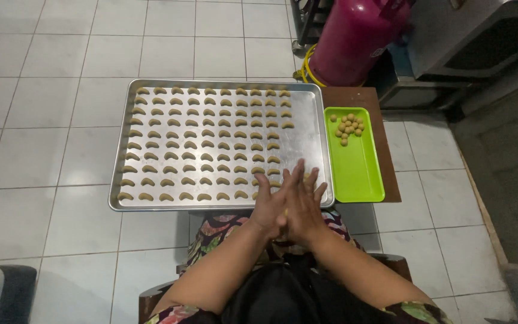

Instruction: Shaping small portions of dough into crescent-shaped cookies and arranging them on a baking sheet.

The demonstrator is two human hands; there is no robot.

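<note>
Rolling something between both palms, by the look of it: the left hand (269,207) and right hand (303,210) are pressed flat together, fingers straight and pointing away from the body, just over the near right corner of the big rectangular silver metal baking tray (316,114). A sliver of pale dough seems to sit in the seam between the palms, but it's nearly hidden, so I can't say for sure what shape it has. Neither grip is pinching anything; they're just flat against each other.

The tray is lined with rows of small crescent-shaped tan dough pieces (205,144), long axes running left to right across the tray. Its right-hand strip is mostly bare metal, and that gap lies straight ahead of the fingertips, so both hands are about equally close to it.

Just right of the tray sits a bright green rectangular plastic tray (358,171) with a cluster of small round tan dough balls (348,127) at its far end. Those are ahead and to the right of the hands, nearer the right one. Both trays rest on a low brown wooden desk (385,150).
</note>
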